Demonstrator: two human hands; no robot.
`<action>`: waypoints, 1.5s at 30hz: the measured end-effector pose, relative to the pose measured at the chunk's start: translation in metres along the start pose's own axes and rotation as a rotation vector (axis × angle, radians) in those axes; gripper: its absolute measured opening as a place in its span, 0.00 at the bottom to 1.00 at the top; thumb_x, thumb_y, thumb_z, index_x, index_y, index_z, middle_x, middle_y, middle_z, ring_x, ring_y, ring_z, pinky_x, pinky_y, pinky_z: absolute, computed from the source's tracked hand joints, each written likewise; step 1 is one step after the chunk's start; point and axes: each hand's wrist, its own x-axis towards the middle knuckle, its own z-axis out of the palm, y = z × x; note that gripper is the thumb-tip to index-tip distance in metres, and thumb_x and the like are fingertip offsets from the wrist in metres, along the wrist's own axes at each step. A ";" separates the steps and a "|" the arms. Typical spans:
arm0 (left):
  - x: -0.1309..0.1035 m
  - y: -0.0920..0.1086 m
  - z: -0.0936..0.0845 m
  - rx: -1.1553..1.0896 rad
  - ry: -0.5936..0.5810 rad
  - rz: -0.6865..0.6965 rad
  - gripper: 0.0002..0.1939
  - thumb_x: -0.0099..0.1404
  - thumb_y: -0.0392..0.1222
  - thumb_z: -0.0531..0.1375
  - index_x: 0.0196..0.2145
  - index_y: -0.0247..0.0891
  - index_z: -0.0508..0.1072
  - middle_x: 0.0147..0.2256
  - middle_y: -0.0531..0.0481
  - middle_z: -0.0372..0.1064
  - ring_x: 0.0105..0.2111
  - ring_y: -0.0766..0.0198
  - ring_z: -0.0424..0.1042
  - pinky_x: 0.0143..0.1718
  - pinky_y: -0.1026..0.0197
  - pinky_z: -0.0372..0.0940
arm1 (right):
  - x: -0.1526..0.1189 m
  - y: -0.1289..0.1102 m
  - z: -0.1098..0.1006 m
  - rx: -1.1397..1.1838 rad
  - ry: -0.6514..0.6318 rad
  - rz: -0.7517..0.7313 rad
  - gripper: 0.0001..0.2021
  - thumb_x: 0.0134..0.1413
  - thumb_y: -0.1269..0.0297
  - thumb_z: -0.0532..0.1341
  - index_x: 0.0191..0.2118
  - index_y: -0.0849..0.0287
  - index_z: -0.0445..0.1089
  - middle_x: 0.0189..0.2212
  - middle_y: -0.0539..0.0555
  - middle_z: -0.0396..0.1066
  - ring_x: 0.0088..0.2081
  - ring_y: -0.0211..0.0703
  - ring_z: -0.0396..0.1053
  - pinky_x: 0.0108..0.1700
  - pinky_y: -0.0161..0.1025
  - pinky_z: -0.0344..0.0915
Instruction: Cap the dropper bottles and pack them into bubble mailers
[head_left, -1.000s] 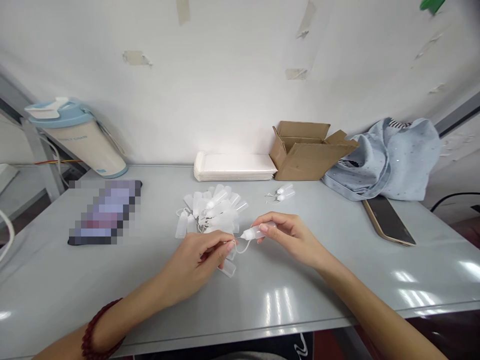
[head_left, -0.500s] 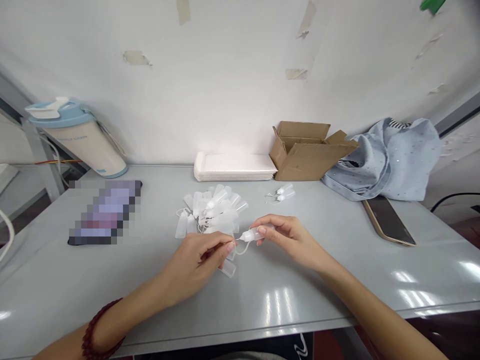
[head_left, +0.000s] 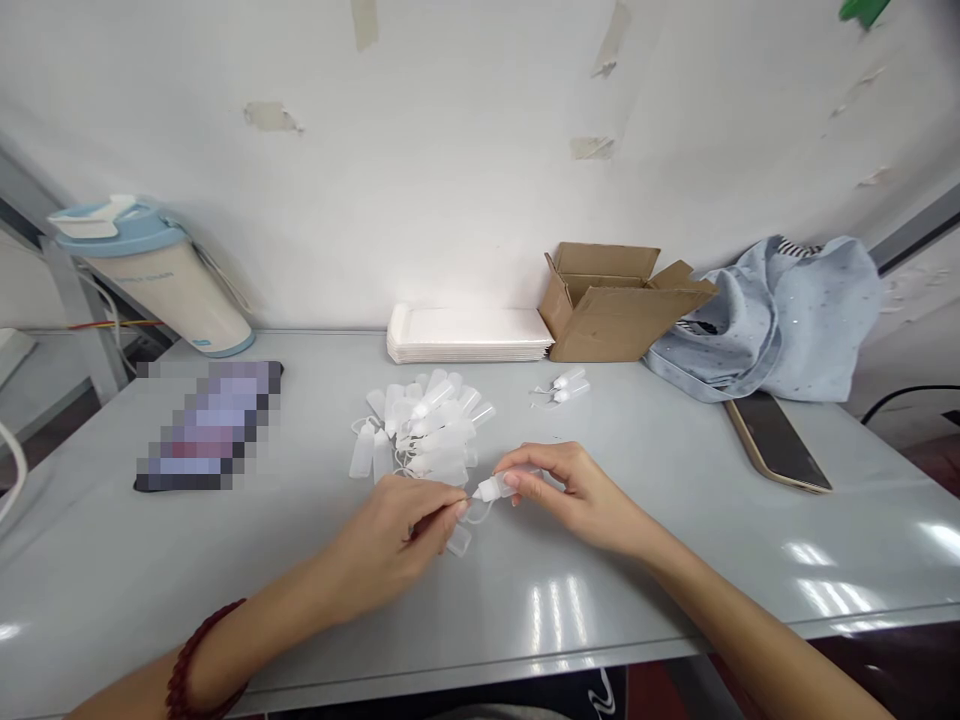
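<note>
Between the thumb and fingers of my right hand (head_left: 574, 495) is a small translucent bottle (head_left: 492, 488), lying nearly level with its white nozzle pointing left. My left hand (head_left: 409, 530) pinches at the nozzle's tip; what lies between its fingertips is too small to make out. A thin white loop hangs below the bottle's neck. Behind my left hand lies a pile of similar bottles (head_left: 439, 420), partly hidden by it. One more bottle (head_left: 459, 540) shows just beside my left fingertips. Two bottles (head_left: 571, 386) lie apart, behind my right hand.
Along the wall stand a cream and blue tumbler (head_left: 176, 285), a stack of white packets (head_left: 472, 335), an open cardboard box (head_left: 619, 320) and a light blue bag (head_left: 810, 320). A phone (head_left: 780, 445) lies at the right, a blurred one (head_left: 217, 425) at the left.
Both hands have moved slightly down toward the table's front edge with the bottle. Its nozzle tip is now closer to my left fingertips.
</note>
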 end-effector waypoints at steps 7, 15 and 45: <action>0.000 -0.002 0.002 -0.005 0.002 0.018 0.16 0.67 0.35 0.46 0.21 0.36 0.59 0.18 0.57 0.54 0.18 0.72 0.53 0.22 0.69 0.49 | -0.001 0.002 0.002 0.010 -0.014 -0.013 0.10 0.61 0.65 0.54 0.34 0.60 0.71 0.26 0.48 0.69 0.30 0.35 0.66 0.33 0.33 0.59; -0.001 -0.003 0.004 -0.013 0.001 0.000 0.16 0.67 0.35 0.46 0.21 0.36 0.60 0.18 0.57 0.54 0.18 0.72 0.53 0.21 0.69 0.49 | -0.001 0.003 0.006 0.011 -0.009 -0.033 0.10 0.61 0.66 0.54 0.34 0.60 0.71 0.26 0.48 0.69 0.30 0.35 0.66 0.29 0.31 0.57; -0.001 0.006 0.004 -0.055 0.148 -0.017 0.12 0.67 0.37 0.50 0.28 0.36 0.69 0.19 0.57 0.62 0.19 0.71 0.57 0.22 0.68 0.53 | -0.001 0.003 0.001 0.060 0.043 -0.022 0.11 0.62 0.61 0.53 0.36 0.58 0.71 0.26 0.50 0.70 0.30 0.38 0.67 0.33 0.35 0.62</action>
